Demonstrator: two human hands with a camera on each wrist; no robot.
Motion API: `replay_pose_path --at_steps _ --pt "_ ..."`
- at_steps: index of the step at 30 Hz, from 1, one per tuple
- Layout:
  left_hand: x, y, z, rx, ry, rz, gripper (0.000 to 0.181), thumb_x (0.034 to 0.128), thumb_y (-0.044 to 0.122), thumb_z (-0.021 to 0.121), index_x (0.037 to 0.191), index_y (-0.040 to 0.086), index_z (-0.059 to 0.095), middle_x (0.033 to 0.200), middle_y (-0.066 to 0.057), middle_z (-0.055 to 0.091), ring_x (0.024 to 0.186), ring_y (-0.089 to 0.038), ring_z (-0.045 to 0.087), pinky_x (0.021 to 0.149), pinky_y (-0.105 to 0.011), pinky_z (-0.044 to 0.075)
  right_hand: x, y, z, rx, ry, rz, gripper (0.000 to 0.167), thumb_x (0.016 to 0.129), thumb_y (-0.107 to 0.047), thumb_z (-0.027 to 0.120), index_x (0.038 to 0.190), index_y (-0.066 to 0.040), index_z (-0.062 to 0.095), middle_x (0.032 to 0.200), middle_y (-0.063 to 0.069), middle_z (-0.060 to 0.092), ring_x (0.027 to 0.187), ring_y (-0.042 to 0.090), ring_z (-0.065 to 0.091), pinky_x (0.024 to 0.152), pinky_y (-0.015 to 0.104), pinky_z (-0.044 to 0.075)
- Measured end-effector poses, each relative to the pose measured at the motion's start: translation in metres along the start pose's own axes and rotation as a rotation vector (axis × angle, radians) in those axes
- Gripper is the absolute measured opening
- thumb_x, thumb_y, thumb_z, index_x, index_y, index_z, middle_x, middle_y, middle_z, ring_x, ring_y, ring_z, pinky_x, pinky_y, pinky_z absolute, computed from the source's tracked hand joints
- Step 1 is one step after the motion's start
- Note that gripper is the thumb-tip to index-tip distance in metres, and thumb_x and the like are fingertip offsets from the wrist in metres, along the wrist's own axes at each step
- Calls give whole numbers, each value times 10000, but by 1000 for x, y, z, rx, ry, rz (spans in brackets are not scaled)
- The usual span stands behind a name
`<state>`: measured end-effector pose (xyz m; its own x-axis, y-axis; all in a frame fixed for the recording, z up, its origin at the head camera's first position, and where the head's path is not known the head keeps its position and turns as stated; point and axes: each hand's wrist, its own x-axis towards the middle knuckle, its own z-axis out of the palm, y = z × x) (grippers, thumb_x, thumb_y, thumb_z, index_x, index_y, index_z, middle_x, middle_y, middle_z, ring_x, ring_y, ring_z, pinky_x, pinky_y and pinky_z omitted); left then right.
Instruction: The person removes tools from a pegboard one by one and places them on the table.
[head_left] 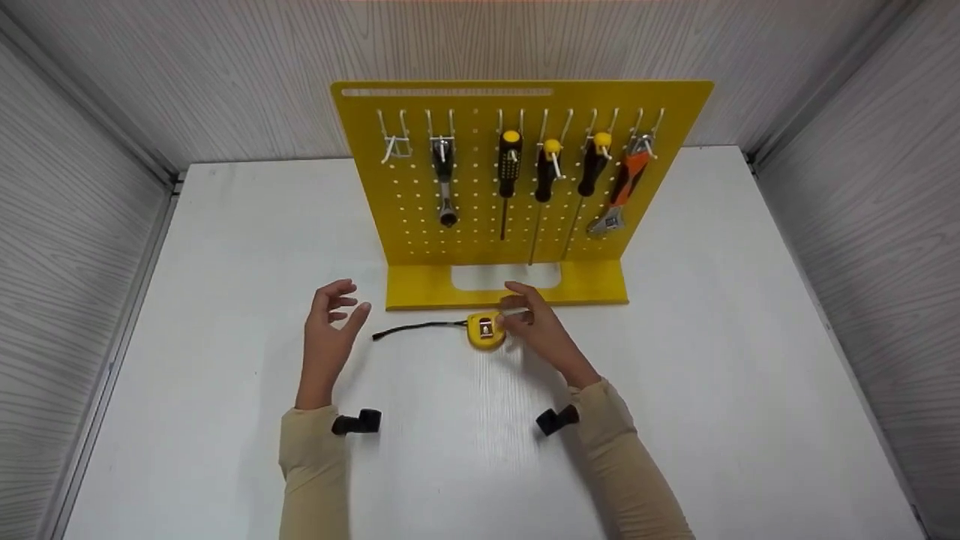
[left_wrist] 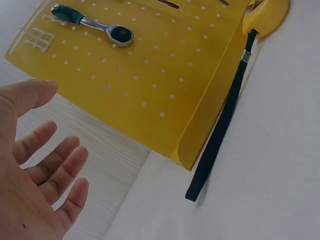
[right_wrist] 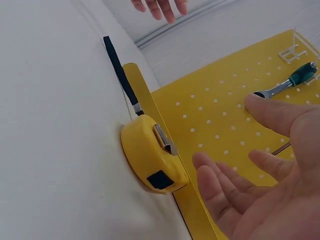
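A yellow tape measure point(head_left: 486, 331) lies on the white table in front of the pegboard's base, its black wrist strap point(head_left: 420, 327) stretched out to the left. My right hand point(head_left: 536, 324) is just right of the tape measure, fingers loosely bent. In the right wrist view a gap shows between those fingers point(right_wrist: 215, 185) and the tape measure point(right_wrist: 152, 155), and nothing is held. Left of the strap's end, my left hand point(head_left: 331, 324) hovers with relaxed, spread fingers. The left wrist view shows its palm point(left_wrist: 25, 200) holding nothing.
Behind both hands stands a yellow pegboard point(head_left: 472, 202). A ratchet wrench point(head_left: 445, 184), several screwdrivers such as the one with a dotted handle point(head_left: 510, 169), and an orange-handled adjustable wrench point(head_left: 622, 184) hang on its hooks. The leftmost hook point(head_left: 396, 142) carries no tool. Walls enclose the table.
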<state>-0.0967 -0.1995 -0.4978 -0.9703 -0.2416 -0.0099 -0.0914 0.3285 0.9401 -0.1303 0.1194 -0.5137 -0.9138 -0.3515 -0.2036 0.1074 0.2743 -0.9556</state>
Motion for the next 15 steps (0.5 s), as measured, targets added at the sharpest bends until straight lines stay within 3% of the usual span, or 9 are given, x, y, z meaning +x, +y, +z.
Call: replay_pose_path --at_steps 9,15 --pt "11 15 3 -21 2 81 500 905 222 677 1339 84 470 1299 -112 540 1126 -196 519 950 -348 386 8 -6 -1 108 47 -62 589 939 -273 624 1462 -240 355 1419 205 472 1168 290 590 983 400 489" --pt "19 25 8 -19 -5 108 509 906 255 675 1339 81 474 1284 -71 548 1117 -169 523 950 -328 398 16 -10 3 128 58 -79 589 948 -236 613 1471 -182 348 1412 219 468 1143 298 614 984 416 491"
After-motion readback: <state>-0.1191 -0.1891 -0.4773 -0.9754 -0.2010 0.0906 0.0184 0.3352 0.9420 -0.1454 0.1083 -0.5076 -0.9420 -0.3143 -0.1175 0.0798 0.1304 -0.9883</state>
